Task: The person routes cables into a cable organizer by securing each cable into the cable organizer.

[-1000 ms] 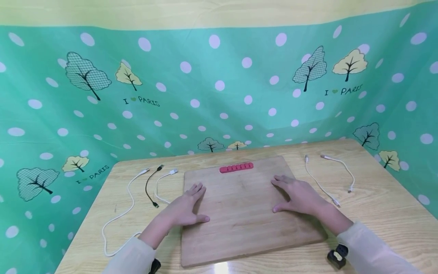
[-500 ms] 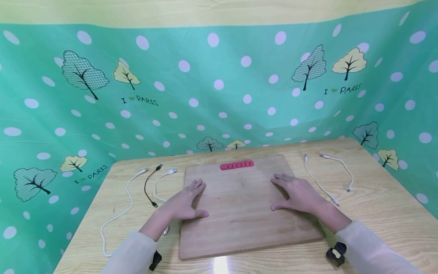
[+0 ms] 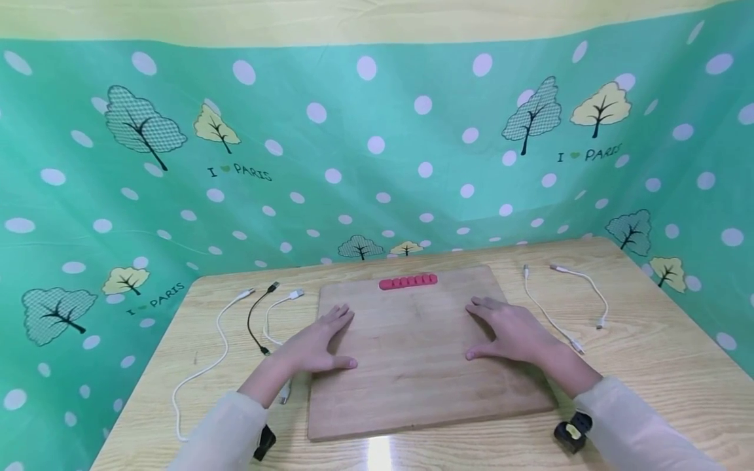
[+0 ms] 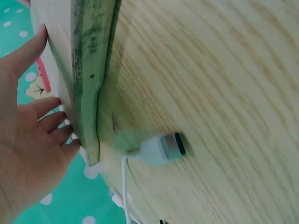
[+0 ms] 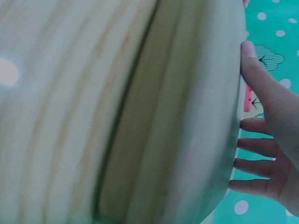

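A wooden board [image 3: 412, 366] lies flat in the middle of the table. Near its far edge sits a red strip with a row of slots, a cable holder [image 3: 408, 281]. My left hand [image 3: 318, 347] rests on the board's left side, thumb and fingers spread. On the opposite side my right hand [image 3: 511, 333] rests likewise, its fingertips [image 5: 250, 186] touching the board's top. Neither hand grips anything. In the left wrist view, a white cable plug [image 4: 161, 148] lies on the table beside the board's thick edge.
Left of the board lie a long white cable [image 3: 222, 350], a short black cable [image 3: 250, 320] and another white cable [image 3: 268, 320]. Two white cables, one [image 3: 544, 314] nearer the board and one [image 3: 597, 291] farther right, lie on the right. A polka-dot curtain [image 3: 377, 176] stands behind the table [image 3: 660, 379].
The board has slid a little away from me, carrying the red cable holder with it. Both hands stay on it. A white plug has come into sight below my left wrist.
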Motion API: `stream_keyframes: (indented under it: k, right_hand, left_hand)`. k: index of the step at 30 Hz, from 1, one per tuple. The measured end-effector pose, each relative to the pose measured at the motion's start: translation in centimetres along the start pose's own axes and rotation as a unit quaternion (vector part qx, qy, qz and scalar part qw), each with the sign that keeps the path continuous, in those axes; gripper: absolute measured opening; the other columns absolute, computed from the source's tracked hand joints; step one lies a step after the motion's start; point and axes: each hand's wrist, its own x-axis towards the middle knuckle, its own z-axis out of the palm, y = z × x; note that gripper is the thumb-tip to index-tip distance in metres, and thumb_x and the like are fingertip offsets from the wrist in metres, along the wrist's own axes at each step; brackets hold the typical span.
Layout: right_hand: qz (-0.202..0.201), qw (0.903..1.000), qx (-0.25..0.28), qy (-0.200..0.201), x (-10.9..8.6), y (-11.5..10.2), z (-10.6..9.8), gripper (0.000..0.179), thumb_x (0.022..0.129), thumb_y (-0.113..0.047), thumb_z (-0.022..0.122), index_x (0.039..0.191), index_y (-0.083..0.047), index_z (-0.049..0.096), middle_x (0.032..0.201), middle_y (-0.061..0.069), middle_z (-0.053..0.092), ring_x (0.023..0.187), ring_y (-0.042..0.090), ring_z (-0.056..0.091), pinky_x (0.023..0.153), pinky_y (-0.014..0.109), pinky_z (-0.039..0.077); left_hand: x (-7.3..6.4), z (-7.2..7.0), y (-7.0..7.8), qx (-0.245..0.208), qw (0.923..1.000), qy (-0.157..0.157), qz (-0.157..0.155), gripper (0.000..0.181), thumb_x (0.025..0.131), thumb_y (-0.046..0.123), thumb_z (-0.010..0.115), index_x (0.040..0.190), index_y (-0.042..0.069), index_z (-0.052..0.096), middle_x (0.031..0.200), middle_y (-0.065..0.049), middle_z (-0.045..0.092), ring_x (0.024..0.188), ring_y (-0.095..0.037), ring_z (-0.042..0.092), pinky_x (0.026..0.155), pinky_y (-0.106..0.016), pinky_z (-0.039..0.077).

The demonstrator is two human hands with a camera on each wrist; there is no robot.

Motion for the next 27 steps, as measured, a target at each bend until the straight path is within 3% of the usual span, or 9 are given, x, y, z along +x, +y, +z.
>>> stream_keyframes:
  k: [5,12,20,27]
  right_hand:
    - [0.002,1.0000,0.008,-0.004,0.0,-0.7,-0.5,0.084,0.067,-0.062,0.076,0.125,-0.002,0.061,0.130,0.023,0.060,0.119,0.039,0.058,0.097,0.051,0.052]
    - [-0.001,0.9996,0.025,0.015,0.3,-2.0,-0.8,0.072,0.072,-0.051,0.078,0.123,-0.003,0.062,0.129,0.021,0.061,0.119,0.037,0.059,0.101,0.050,0.049]
    - [-0.011,0.9987,0.050,-0.007,1.1,-3.8,-0.8,0.063,0.078,-0.043,0.076,0.124,-0.003,0.062,0.130,0.020,0.061,0.120,0.036,0.058,0.104,0.049,0.048]
    - [-0.019,0.9978,0.060,-0.022,2.2,-5.7,-0.2,0.059,0.080,-0.044,0.074,0.123,-0.005,0.062,0.124,0.013,0.066,0.117,0.029,0.061,0.103,0.044,0.050]
  left_hand:
    - [-0.4,-0.2,-0.5,-0.007,0.9998,0.015,0.014,0.087,0.081,0.047,0.072,0.147,0.004,0.036,0.159,-0.016,0.025,0.148,-0.035,0.023,0.120,-0.051,0.025]
    - [-0.6,-1.0,-1.0,0.004,0.9978,0.063,0.020,0.076,0.084,0.043,0.070,0.142,0.002,0.042,0.155,-0.021,0.032,0.143,-0.040,0.030,0.118,-0.055,0.028]
    - [-0.6,-2.6,-2.8,-0.020,0.9931,0.112,-0.027,0.068,0.090,0.032,0.065,0.141,-0.005,0.040,0.147,-0.028,0.041,0.136,-0.047,0.038,0.114,-0.059,0.032]
    - [-0.2,-3.9,-5.0,-0.014,0.9896,0.121,-0.077,0.058,0.093,0.026,0.061,0.138,-0.006,0.044,0.141,-0.028,0.048,0.131,-0.048,0.043,0.108,-0.059,0.039]
